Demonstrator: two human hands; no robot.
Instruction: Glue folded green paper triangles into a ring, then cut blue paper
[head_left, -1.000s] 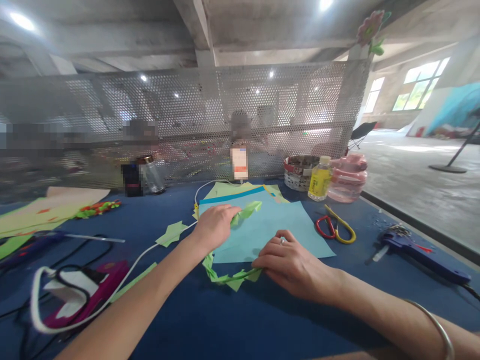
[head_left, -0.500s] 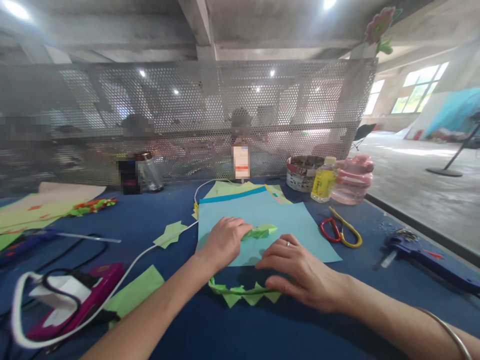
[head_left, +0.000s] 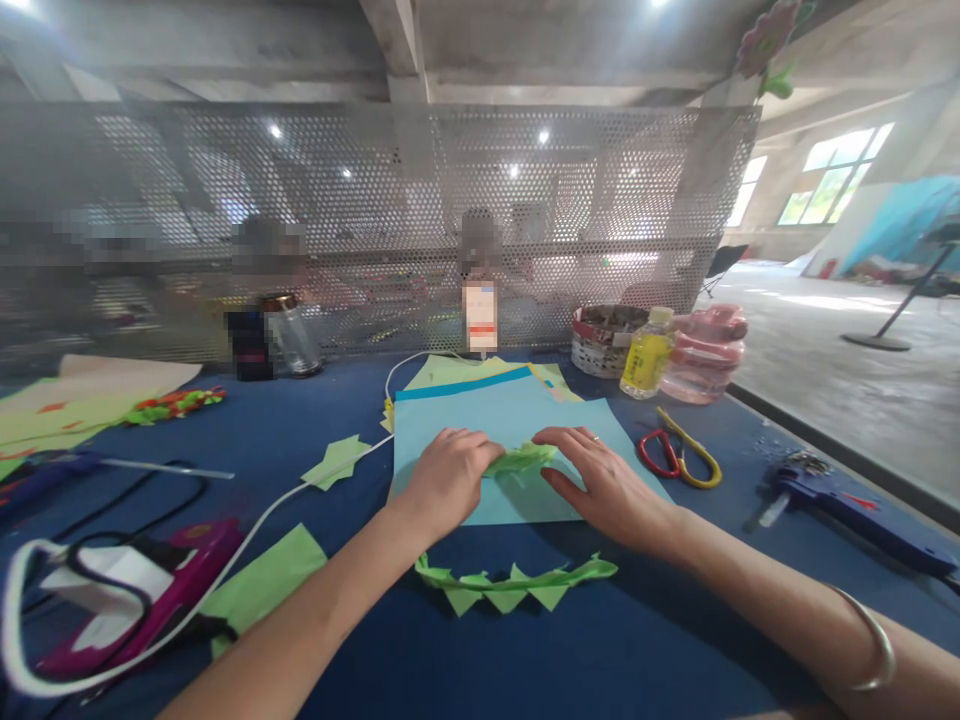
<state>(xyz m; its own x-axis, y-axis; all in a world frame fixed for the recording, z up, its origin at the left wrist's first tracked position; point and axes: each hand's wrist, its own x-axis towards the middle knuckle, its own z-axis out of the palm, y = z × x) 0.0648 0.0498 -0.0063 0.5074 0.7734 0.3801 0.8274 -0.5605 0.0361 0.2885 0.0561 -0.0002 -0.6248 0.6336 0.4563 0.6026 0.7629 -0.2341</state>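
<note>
A crumpled light-green paper strip (head_left: 521,458) lies over the pale blue paper sheet (head_left: 502,508). My left hand (head_left: 450,475) is closed on the strip's left end, its fingertips partly hidden. At the other end is my right hand (head_left: 604,485), thumb and fingers apart around the strip's tip; I cannot tell whether they touch it. Nearer to me, a green paper garland with pointed teeth (head_left: 514,587) curves across the blue tabletop, its left end partly behind my left wrist.
Red-and-yellow-handled scissors (head_left: 686,458) and a blue glue gun (head_left: 847,515) lie to the right. Behind stand a yellow-labelled bottle (head_left: 646,360), a pink jug (head_left: 705,355) and a phone (head_left: 480,315). A magenta power strip (head_left: 172,580), white cable (head_left: 277,510) and green paper scraps (head_left: 270,575) are at left.
My right hand has moved up and away from the garland to the strip's right end, uncovering the garland's right tip. My left hand stays on the strip.
</note>
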